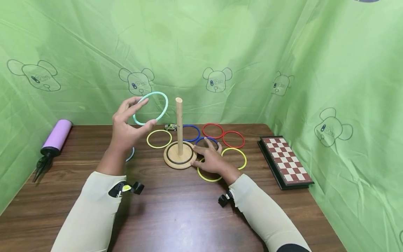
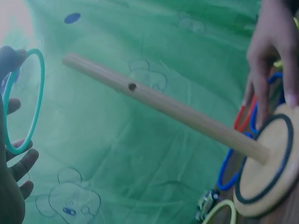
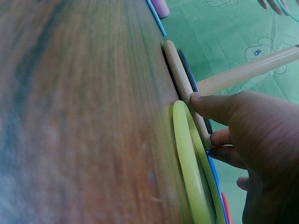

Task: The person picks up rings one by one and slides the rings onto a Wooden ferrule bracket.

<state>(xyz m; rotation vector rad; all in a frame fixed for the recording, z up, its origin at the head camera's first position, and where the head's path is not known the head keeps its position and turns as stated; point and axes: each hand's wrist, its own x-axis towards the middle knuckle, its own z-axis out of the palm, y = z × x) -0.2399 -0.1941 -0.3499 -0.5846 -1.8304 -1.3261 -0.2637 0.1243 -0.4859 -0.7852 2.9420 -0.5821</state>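
Observation:
In the head view, my left hand point(image 1: 127, 122) holds a turquoise ring point(image 1: 154, 93) between thumb and fingers, raised to the left of a wooden ring-toss stand point(image 1: 179, 126). The ring is tilted and stays apart from the post. Around the foot of the post lies a black ring point(image 1: 178, 163), flat on the round base. My right hand point(image 1: 211, 160) grips the right edge of that base with thumb and fingertips, seen closely in the right wrist view. Beneath this hand lie a yellow ring point(image 1: 210, 180) and a blue ring point(image 1: 207, 138), both partly hidden.
Red rings point(image 1: 233, 147), more yellow and blue rings and a toy car point(image 1: 170, 127) lie behind and beside the stand. A light-blue ring point(image 1: 131, 154) is partly hidden by my left arm. A chessboard box point(image 1: 287, 161) lies right, a purple pump point(image 1: 57, 134) left. Green curtains surround the table.

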